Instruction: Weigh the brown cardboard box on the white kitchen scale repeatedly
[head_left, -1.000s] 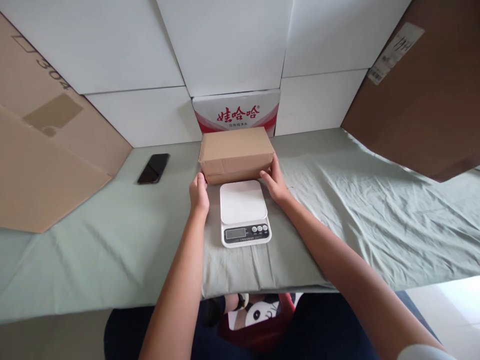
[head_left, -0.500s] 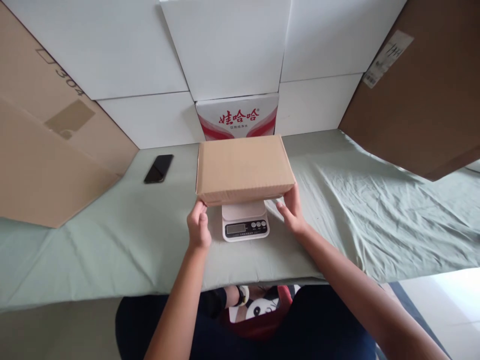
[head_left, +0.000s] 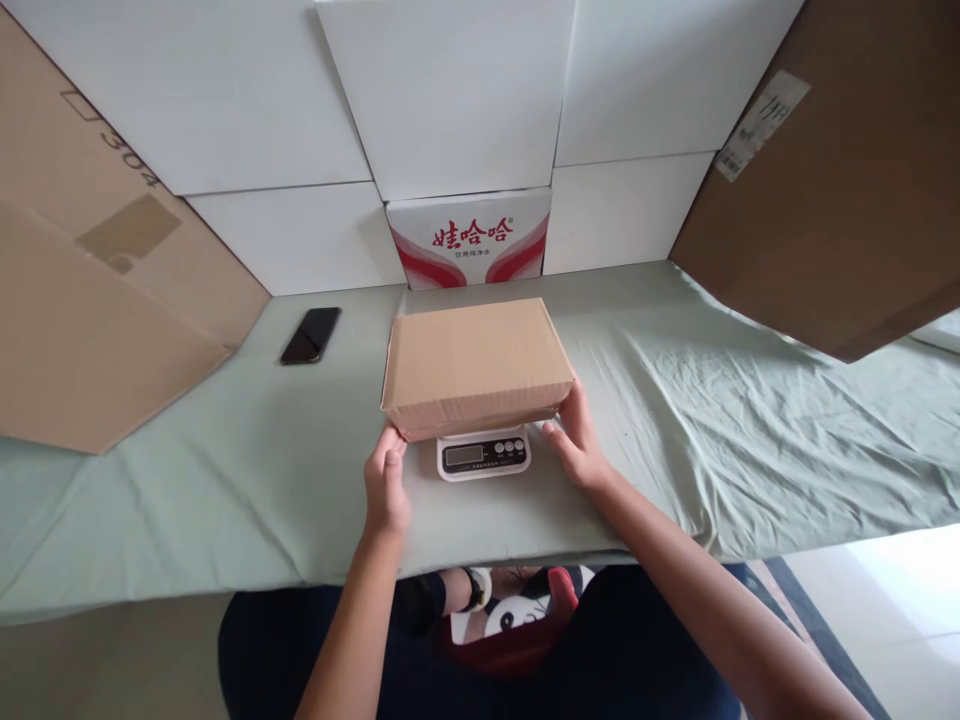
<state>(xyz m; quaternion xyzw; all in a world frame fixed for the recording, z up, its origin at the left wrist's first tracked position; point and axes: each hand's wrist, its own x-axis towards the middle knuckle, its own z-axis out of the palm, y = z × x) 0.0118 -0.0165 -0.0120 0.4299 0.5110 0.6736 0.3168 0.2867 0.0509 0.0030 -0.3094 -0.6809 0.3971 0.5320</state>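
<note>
My left hand (head_left: pixel 386 487) and right hand (head_left: pixel 574 443) clasp the cardboard box (head_left: pixel 474 362) at its near corners — it sits over the scale (head_left: pixel 483 455), mid-frame on the bench (head_left: pixel 225 480)

Table under a pale green sheet (head_left: pixel 750 400) — boxed in.
White panels (head_left: pixel 450 90) behind, brown cardboard sheets (head_left: pixel 90 300) leaning at both sides; pale floor (head_left: pixel 885 610) lower right.
</note>
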